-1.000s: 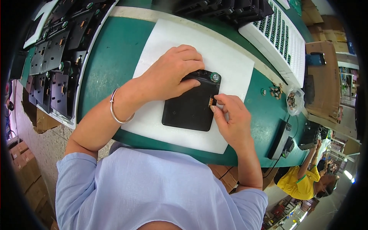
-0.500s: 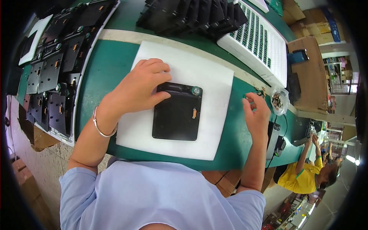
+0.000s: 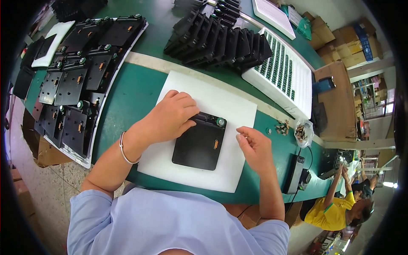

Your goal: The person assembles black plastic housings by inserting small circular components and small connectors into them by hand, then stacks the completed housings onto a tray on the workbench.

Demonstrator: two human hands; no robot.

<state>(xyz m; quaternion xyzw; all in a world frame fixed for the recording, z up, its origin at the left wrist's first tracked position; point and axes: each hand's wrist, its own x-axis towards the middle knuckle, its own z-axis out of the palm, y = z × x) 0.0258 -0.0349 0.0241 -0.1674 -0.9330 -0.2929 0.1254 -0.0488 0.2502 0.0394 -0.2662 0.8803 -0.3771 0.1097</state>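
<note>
A flat black plastic panel [image 3: 196, 148] lies on a white foam sheet [image 3: 155, 176] on the green table. At its upper right corner sits a round green-and-silver part [image 3: 220, 122], and a small orange-brown connector [image 3: 216, 144] is near its right edge. My left hand [image 3: 174, 114] grips the panel's upper left corner, its thumb on the face. My right hand [image 3: 256, 148] hovers over the sheet's right edge, right of the panel, thumb and forefinger drawn together; whatever they hold cannot be made out. One small round green part [image 3: 268, 131] rests on the table beyond it.
A rack of similar black panels [image 3: 70, 87] stands at left. Behind the sheet is a row of upright black panels [image 3: 216, 44], beside a white tray [image 3: 297, 91] of round green parts. A bag of small pieces [image 3: 303, 132] lies at right. A person in yellow [image 3: 329, 212] works further right.
My right hand has moved left, from beside the small parts to the foam sheet's edge. My left hand stays at the panel's corner. The whole view has shifted, showing more of the table's far side.
</note>
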